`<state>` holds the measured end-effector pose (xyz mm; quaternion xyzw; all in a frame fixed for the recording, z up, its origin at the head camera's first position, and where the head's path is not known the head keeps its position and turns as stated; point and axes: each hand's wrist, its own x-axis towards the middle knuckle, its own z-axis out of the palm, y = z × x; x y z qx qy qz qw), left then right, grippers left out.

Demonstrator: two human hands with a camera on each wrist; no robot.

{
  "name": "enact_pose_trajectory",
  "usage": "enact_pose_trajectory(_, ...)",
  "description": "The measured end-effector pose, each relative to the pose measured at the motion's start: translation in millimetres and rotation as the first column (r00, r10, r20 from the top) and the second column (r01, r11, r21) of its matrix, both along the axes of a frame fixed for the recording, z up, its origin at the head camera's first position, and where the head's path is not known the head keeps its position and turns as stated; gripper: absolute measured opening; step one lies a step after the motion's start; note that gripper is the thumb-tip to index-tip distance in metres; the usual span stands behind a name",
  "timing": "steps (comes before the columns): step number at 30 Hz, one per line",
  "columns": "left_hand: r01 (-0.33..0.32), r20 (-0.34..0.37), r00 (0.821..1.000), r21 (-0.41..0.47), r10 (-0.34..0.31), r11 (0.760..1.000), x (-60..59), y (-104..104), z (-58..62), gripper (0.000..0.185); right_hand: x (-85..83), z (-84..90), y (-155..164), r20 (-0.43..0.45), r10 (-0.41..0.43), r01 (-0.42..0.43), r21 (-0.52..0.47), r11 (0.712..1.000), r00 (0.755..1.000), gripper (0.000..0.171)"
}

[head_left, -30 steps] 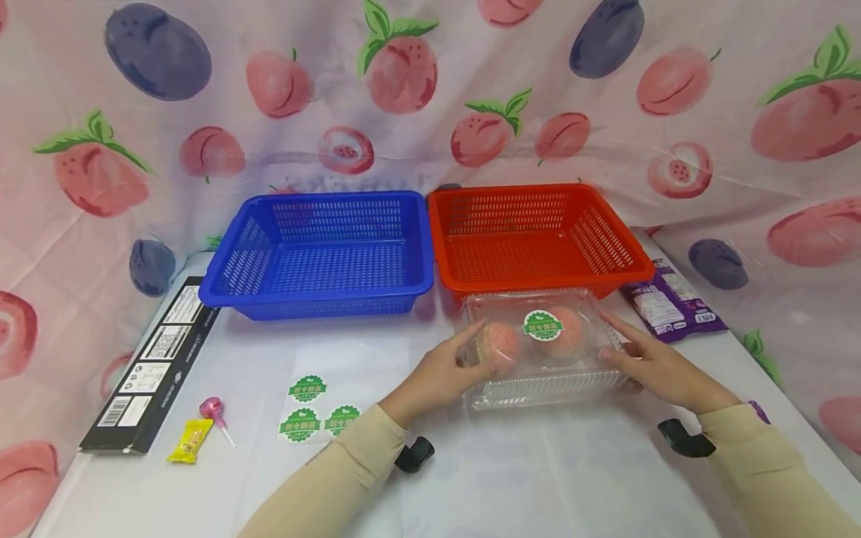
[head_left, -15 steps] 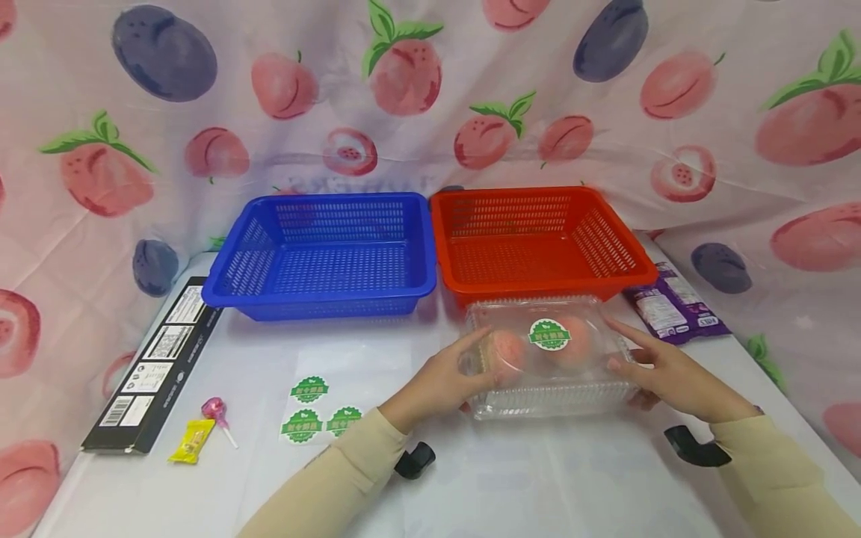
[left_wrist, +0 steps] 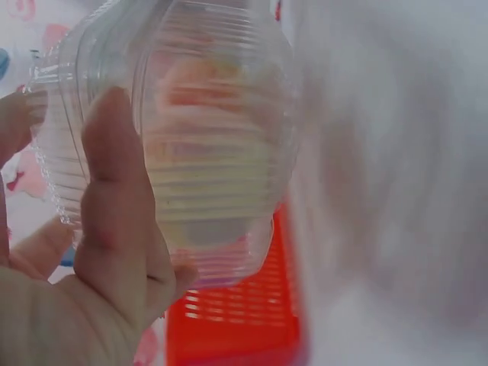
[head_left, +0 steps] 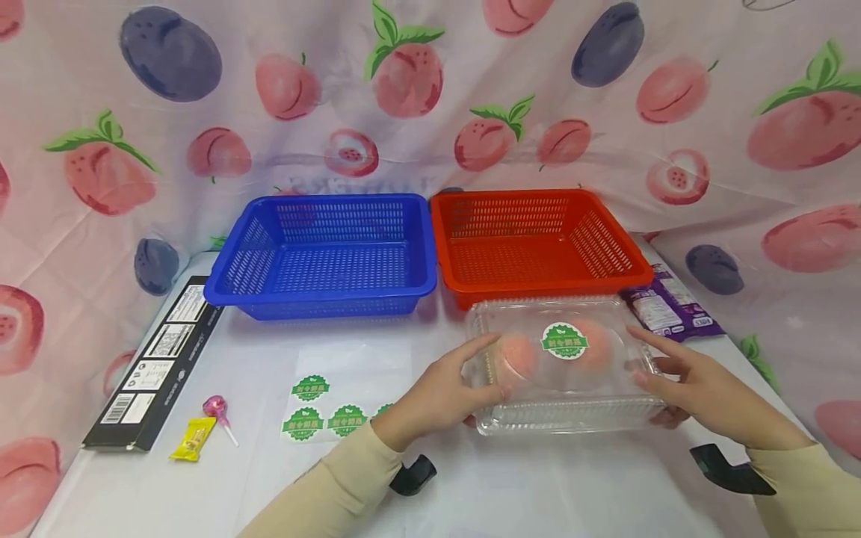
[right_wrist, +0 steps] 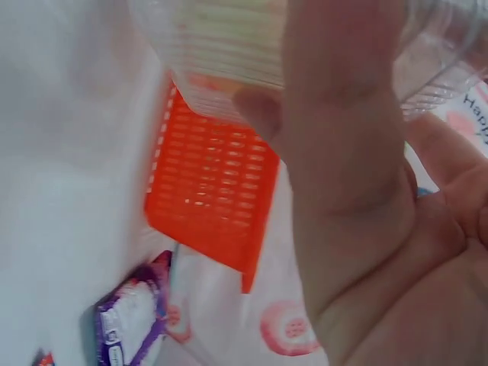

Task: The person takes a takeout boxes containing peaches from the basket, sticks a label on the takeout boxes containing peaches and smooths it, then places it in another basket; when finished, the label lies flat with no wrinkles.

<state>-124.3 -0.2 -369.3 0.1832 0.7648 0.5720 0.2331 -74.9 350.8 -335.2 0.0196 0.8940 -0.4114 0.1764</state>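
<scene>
A clear ribbed plastic clamshell box (head_left: 565, 366) sits between the two hands, just in front of the red slotted plastic basket (head_left: 538, 239), its long axis running left to right across the white bench (head_left: 269, 478). The left hand (head_left: 440, 392) grips its left end, thumb on the lid and fingers curled at the lower edge; the left wrist view shows the thumb lying flat on the ribbed wall. The right hand (head_left: 696, 385) holds the right end, thumb stretched along the lid rim and fingers tucked beneath. From the head view I cannot tell whether the box rests on the bench or is raised off it. Inside are two pinkish-orange round fruits (head_left: 521, 351) side by side. A round green scalloped sticker (head_left: 563, 341) with white characters, too small to read, sits on the middle of the lid.

To the left of the red basket, touching it, is a blue slotted plastic basket (head_left: 323, 254). More green round stickers (head_left: 326, 411) of the same kind lie on the bench left of the left hand. Further left are a pink wrapped lollipop (head_left: 217, 409), a yellow sweet wrapper (head_left: 191, 439) and a long black carton (head_left: 158, 366) with white printed labels and barcodes, the print unreadable. A purple snack packet (head_left: 669, 305) lies right of the red basket. A peach-and-plum printed cloth (head_left: 430, 97) hangs behind.
</scene>
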Motion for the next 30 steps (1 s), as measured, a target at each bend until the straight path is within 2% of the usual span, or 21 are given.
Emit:
enact_pose_trajectory(6, 0.006, -0.09, 0.996, 0.014, -0.004, 1.0, 0.6, -1.8, 18.2, 0.074, 6.6, 10.5, -0.4, -0.156, 0.01, -0.016, -0.033, 0.999, 0.988, 0.073)
enact_pose_trajectory(10, 0.017, -0.136, 0.991, 0.012, -0.015, 1.0, -3.8, -6.1, 32.2, 0.074, 4.6, 18.0, -2.3, -0.277, 0.016, -0.032, -0.054, 0.998, 0.961, 0.07)
enact_pose_trajectory(15, 0.037, -0.191, 0.981, 0.005, -0.035, 0.999, -15.1, -11.0, 51.8, 0.076, -4.7, 29.0, -7.5, -0.405, 0.032, -0.072, -0.082, 0.994, 0.914, 0.068)
enact_pose_trajectory(18, 0.048, -0.216, 0.975, 0.008, -0.045, 0.999, -23.2, -11.4, 63.2, 0.075, -10.7, 36.7, -10.1, -0.443, 0.038, -0.078, -0.071, 0.994, 0.896, 0.066)
enact_pose_trajectory(23, 0.054, -0.239, 0.969, -0.034, -0.06, 0.998, -36.4, -10.0, 78.0, 0.076, -19.6, 50.9, -11.8, -0.449, 0.029, -0.05, -0.035, 0.998, 0.893, 0.065)
enact_pose_trajectory(25, 0.059, -0.253, 0.965, -0.049, -0.069, 0.997, -41.0, -9.1, 82.8, 0.076, -23.4, 56.6, -11.2, -0.451, 0.011, -0.04, -0.056, 0.998, 0.893, 0.065)
enact_pose_trajectory(30, 0.06, -0.322, 0.944, -0.051, -0.073, 0.997, -54.7, -6.6, 93.5, 0.079, -36.8, 70.3, -9.6, -0.494, -0.034, 0.007, -0.055, 0.998, 0.869, 0.063)
